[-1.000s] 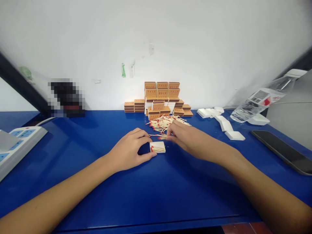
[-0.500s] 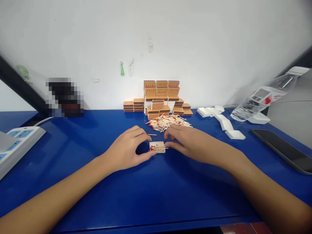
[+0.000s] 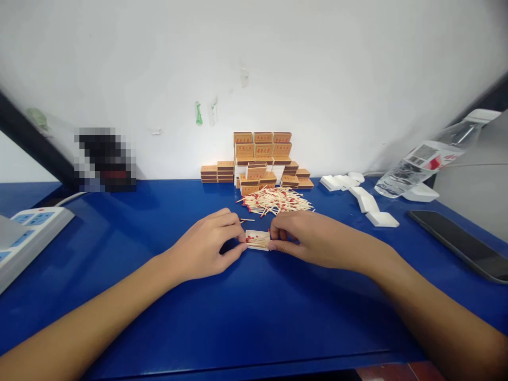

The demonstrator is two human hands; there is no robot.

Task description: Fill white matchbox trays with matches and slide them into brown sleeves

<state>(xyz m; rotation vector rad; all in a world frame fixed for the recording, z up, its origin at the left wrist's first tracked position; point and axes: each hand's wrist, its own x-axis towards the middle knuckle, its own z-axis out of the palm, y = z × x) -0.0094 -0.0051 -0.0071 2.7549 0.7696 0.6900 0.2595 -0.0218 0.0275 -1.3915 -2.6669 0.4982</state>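
Note:
A small white matchbox tray (image 3: 257, 233) with red-tipped matches (image 3: 260, 242) in it sits on the blue table (image 3: 238, 323). At its left end, the thumb and index finger of my left hand (image 3: 216, 244) close on the tray. My right hand (image 3: 299, 233) has its fingers curled, with thumb and fingertips closed at the tray's right end; its fingertips partly hide that end. Just behind the tray lies a loose match (image 3: 248, 220). A large heap of matches (image 3: 280, 200) spreads farther back.
Filled-looking matchboxes (image 3: 263, 151) are stacked against the wall. White empty trays (image 3: 365, 200), a tilted plastic bottle (image 3: 428, 156) and a black phone (image 3: 456, 241) are on the right. A white power strip (image 3: 39, 230) lies at the left.
My right hand has closed from apart to the tray's right end. My left fingers have pinched in at the left end, and the matches no longer visibly stick out on the right.

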